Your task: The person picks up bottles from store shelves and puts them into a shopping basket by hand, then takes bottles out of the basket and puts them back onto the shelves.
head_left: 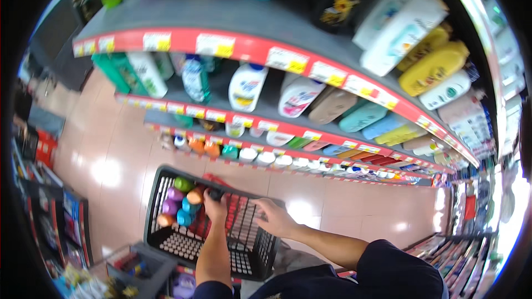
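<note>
Inside a black plastic shopping basket [157,185], my left hand [215,206] is closed on a small dark rounded thing [215,193], mostly covered by the fingers. Just beside it stand several bottles seen from above: a green one [182,184], purple ones [170,206], blue ones [184,218] and orange ones [195,195]. Over the right part of the basket, by its red slatted panel [244,210], is my right hand [275,218]. Its fingers are apart and hold nothing I can see.
Ahead, a tiered shelf [221,14] with red price strips carries many bottles, white ones [246,86] and yellow ones [435,69] among them. Pinkish tiled floor [105,155] runs between it and the basket. Another rack [61,216] stands at left; a grey bin [133,266] sits near the basket.
</note>
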